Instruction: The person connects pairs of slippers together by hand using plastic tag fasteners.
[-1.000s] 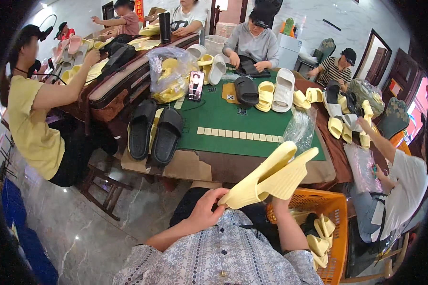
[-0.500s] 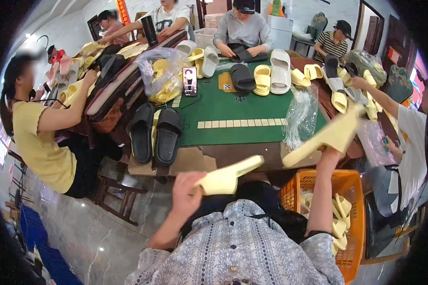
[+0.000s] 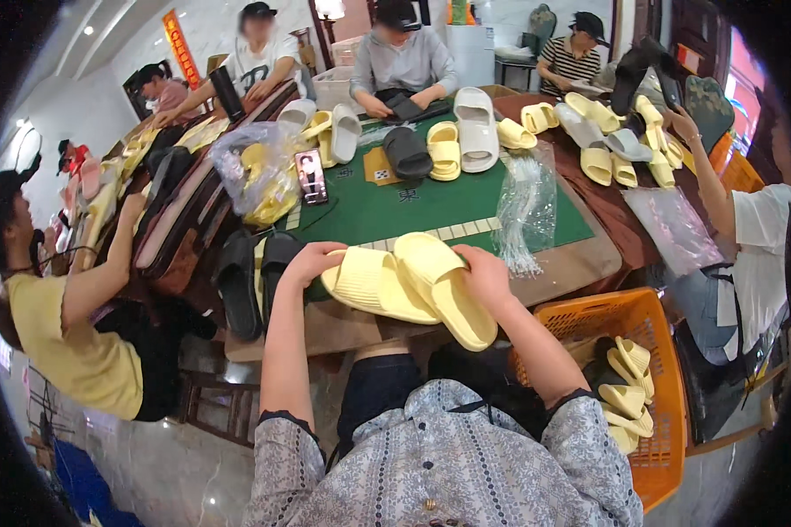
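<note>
Two pale yellow slide sandals meet in front of me, over the near table edge. My left hand (image 3: 315, 263) grips the toe end of the left yellow slide sandal (image 3: 369, 279), whose ribbed strap faces up. My right hand (image 3: 485, 274) is closed on the strap side of the right yellow slide sandal (image 3: 461, 307), tilted with its heel toward me. The right sandal overlaps the left one. Just left of my left forearm, a pair of black slide sandals (image 3: 239, 281) leans at the table edge, partly hidden by that arm.
An orange plastic basket (image 3: 668, 369) with yellow sandals stands at my right. On the green table mat (image 3: 369, 206) are a phone (image 3: 310, 176), white tiles, a plastic bag of white strings (image 3: 527, 211) and several sandals. A bag of yellow sandals (image 3: 259, 176) lies left. Several people sit around.
Both hands have come together, bringing the two yellow sandals from apart to overlapping. The sandals now show their strap tops. The view has shifted slightly; the person at right lifts black sandals.
</note>
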Motion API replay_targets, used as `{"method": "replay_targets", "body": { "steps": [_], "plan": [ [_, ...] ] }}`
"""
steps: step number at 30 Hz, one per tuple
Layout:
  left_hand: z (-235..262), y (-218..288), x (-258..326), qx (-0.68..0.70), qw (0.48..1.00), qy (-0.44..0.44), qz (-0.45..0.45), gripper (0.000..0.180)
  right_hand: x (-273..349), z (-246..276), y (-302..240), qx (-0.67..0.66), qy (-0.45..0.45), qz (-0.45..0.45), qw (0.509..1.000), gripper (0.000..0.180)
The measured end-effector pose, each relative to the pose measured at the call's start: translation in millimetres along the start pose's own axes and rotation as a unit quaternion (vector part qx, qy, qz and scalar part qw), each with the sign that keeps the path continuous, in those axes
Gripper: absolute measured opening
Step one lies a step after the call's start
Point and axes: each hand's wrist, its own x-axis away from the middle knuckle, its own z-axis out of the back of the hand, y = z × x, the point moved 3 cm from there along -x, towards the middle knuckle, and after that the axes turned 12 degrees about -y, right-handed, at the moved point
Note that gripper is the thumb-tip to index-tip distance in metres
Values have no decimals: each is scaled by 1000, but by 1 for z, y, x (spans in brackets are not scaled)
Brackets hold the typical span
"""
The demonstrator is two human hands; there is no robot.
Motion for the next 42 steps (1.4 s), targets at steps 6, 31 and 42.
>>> {"method": "replay_targets", "body": {
  "steps": [6,31,42],
  "plan": [
    [4,-13,-21,-29,991,-121,58,29,-18,-2,14,60,13,10,998,26],
    [-105,203,97,-77,862,253,-432,26,-8,-46,14,-61,-37,-106,992,36],
    [-125,285,248,3,723,179,-667,52,-1,-37,-2,-98,-2,-91,991,34]
  ]
}}
